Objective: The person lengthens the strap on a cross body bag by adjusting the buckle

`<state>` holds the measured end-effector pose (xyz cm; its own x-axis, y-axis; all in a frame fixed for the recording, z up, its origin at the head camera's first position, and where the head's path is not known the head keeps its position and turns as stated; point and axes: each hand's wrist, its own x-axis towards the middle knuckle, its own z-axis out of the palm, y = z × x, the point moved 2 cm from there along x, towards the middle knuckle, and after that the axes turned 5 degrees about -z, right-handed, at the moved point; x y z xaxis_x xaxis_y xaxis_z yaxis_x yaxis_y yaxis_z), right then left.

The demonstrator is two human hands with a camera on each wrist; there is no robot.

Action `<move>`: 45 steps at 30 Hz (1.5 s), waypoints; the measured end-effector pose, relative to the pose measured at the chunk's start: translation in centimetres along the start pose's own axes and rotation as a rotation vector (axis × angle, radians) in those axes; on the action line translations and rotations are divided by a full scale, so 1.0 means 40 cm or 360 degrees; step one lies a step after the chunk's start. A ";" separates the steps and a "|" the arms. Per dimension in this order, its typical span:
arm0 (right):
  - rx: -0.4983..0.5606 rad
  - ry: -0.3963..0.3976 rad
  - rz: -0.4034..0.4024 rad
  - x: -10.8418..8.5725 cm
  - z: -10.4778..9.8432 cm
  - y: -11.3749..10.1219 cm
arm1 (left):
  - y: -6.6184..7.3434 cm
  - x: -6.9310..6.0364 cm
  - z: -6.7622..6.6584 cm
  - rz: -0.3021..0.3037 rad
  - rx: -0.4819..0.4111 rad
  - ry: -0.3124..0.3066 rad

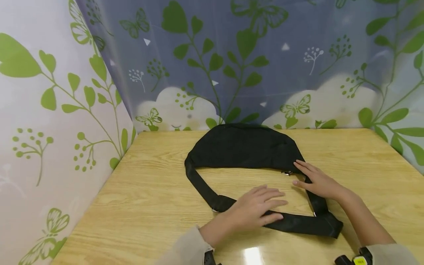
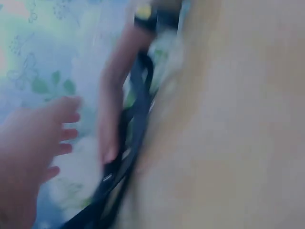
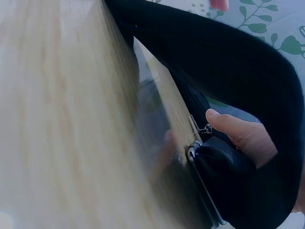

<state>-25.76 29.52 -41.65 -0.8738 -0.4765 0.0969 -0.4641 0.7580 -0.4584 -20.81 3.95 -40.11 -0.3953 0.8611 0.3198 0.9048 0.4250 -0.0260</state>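
A black waist bag (image 1: pixel 238 147) lies flat on the table, its strap (image 1: pixel 301 222) looped toward me. My right hand (image 1: pixel 318 180) rests on the bag's right end with straight fingers, its thumb over the strap near a zipper pull (image 1: pixel 286 172). In the right wrist view, the strap partly covers the right hand (image 3: pixel 248 138), which lies beside a metal zipper pull (image 3: pixel 205 129). My left hand (image 1: pixel 255 209) is over the front of the strap, fingers spread and holding nothing. The left wrist view is blurred; there the left hand (image 2: pixel 35 148) appears apart from the strap (image 2: pixel 136 124).
The wooden table (image 1: pixel 149 191) extends around the bag. A blue patterned cloth (image 1: pixel 205 66) hangs right behind the bag at the table's back edge. A pale cloth (image 1: pixel 59 121) with green leaves lines the left side.
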 end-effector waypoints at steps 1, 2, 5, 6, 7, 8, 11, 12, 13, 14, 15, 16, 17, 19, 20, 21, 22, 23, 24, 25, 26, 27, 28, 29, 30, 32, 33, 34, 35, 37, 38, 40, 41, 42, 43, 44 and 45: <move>-0.0008 0.0003 -0.0008 0.002 -0.001 -0.001 | 0.013 0.001 0.015 0.0041 -0.0026 -0.0086; -0.0014 0.0003 -0.0015 0.003 -0.002 -0.001 | 0.021 0.000 0.029 0.0068 -0.0058 -0.0172; -0.0028 0.0004 -0.0019 0.002 -0.004 0.000 | 0.024 -0.009 0.067 0.0102 -0.0171 -0.0334; -0.0032 0.0003 -0.0018 0.001 -0.005 0.000 | 0.020 -0.012 0.075 0.0112 -0.0204 -0.0348; -0.0033 0.0003 -0.0016 0.001 -0.005 0.001 | 0.014 -0.015 0.081 0.0115 -0.0234 -0.0361; -0.0031 0.0002 -0.0014 0.001 -0.005 0.002 | 0.008 -0.017 0.084 0.0113 -0.0256 -0.0363; -0.0034 -0.0001 -0.0002 0.001 -0.004 0.004 | -0.015 -0.024 0.084 0.0117 -0.0314 -0.0315; -0.0035 -0.0006 -0.0001 0.002 -0.003 0.004 | -0.024 -0.028 0.082 0.0112 -0.0330 -0.0297; -0.0036 -0.0009 0.0000 0.002 -0.003 0.004 | -0.035 -0.034 0.082 0.0098 -0.0335 -0.0279; -0.0032 -0.0010 0.0006 0.002 -0.002 0.004 | -0.046 -0.039 0.080 0.0083 -0.0344 -0.0250; -0.0030 -0.0011 0.0007 0.003 -0.002 0.003 | -0.057 -0.046 0.078 0.0073 -0.0350 -0.0218; -0.0022 -0.0010 0.0009 0.003 -0.001 0.001 | -0.070 -0.055 0.075 0.0058 -0.0342 -0.0195; -0.0013 -0.0008 0.0010 0.003 0.000 -0.001 | -0.082 -0.065 0.072 0.0037 -0.0333 -0.0168; -0.0001 0.0003 0.0007 0.003 0.001 -0.004 | -0.111 -0.086 0.066 -0.0017 -0.0327 -0.0117; 0.0007 0.0008 0.0012 0.003 0.000 -0.006 | -0.126 -0.098 0.062 -0.0048 -0.0326 -0.0092; 0.0011 0.0013 0.0014 0.004 0.000 -0.007 | -0.142 -0.111 0.058 -0.0085 -0.0326 -0.0074; 0.0014 0.0017 0.0020 0.003 -0.001 -0.009 | -0.159 -0.125 0.055 -0.0126 -0.0329 -0.0060; 0.0018 0.0020 0.0026 0.003 -0.002 -0.009 | -0.177 -0.138 0.052 -0.0168 -0.0329 -0.0039; 0.0020 0.0023 0.0033 0.004 -0.003 -0.009 | -0.195 -0.152 0.050 -0.0206 -0.0327 -0.0014; 0.0025 0.0025 0.0044 0.004 -0.005 -0.010 | -0.212 -0.165 0.047 -0.0246 -0.0314 0.0012; 0.0029 0.0026 0.0056 0.004 -0.006 -0.011 | -0.229 -0.177 0.045 -0.0286 -0.0303 0.0033; 0.0028 0.0027 0.0060 0.004 -0.007 -0.011 | -0.246 -0.188 0.043 -0.0325 -0.0298 0.0050; 0.0030 0.0027 0.0065 0.005 -0.007 -0.012 | -0.261 -0.199 0.041 -0.0363 -0.0290 0.0062; 0.0035 0.0030 0.0070 0.005 -0.008 -0.013 | -0.274 -0.208 0.039 -0.0396 -0.0286 0.0071; 0.0034 0.0030 0.0073 0.006 -0.008 -0.015 | -0.285 -0.216 0.038 -0.0432 -0.0292 0.0079; 0.0034 0.0033 0.0083 0.006 -0.009 -0.016 | -0.300 -0.224 0.035 -0.0489 -0.0305 0.0079; 0.0036 0.0038 0.0086 0.006 -0.009 -0.017 | -0.305 -0.226 0.035 -0.0507 -0.0314 0.0077; 0.0038 0.0047 0.0090 0.006 -0.010 -0.018 | -0.308 -0.227 0.035 -0.0522 -0.0320 0.0075; 0.0036 0.0061 0.0096 0.006 -0.010 -0.018 | -0.310 -0.228 0.035 -0.0536 -0.0323 0.0077; 0.0017 0.0093 0.0094 0.008 -0.009 -0.019 | -0.312 -0.229 0.036 -0.0558 -0.0332 0.0093; 0.0000 0.0111 0.0089 0.010 -0.008 -0.020 | -0.312 -0.229 0.036 -0.0567 -0.0339 0.0112; -0.0024 0.0145 0.0076 0.013 -0.006 -0.023 | -0.306 -0.226 0.038 -0.0577 -0.0357 0.0184; -0.0036 0.0159 0.0074 0.015 -0.005 -0.024 | -0.299 -0.220 0.038 -0.0570 -0.0364 0.0239; -0.0046 0.0170 0.0070 0.017 -0.004 -0.025 | -0.289 -0.210 0.038 -0.0552 -0.0373 0.0301; -0.0054 0.0178 0.0069 0.018 -0.003 -0.025 | -0.277 -0.196 0.040 -0.0517 -0.0369 0.0366; -0.0052 0.0185 0.0076 0.019 -0.003 -0.025 | -0.261 -0.178 0.042 -0.0468 -0.0350 0.0425; -0.0045 0.0193 0.0083 0.019 -0.004 -0.025 | -0.244 -0.156 0.045 -0.0408 -0.0319 0.0476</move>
<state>-25.99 28.47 -41.00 -0.9071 -0.3802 0.1804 -0.4201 0.7933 -0.4407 -27.47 -5.05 -43.57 -0.5742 0.6039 0.5528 0.8081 0.5261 0.2648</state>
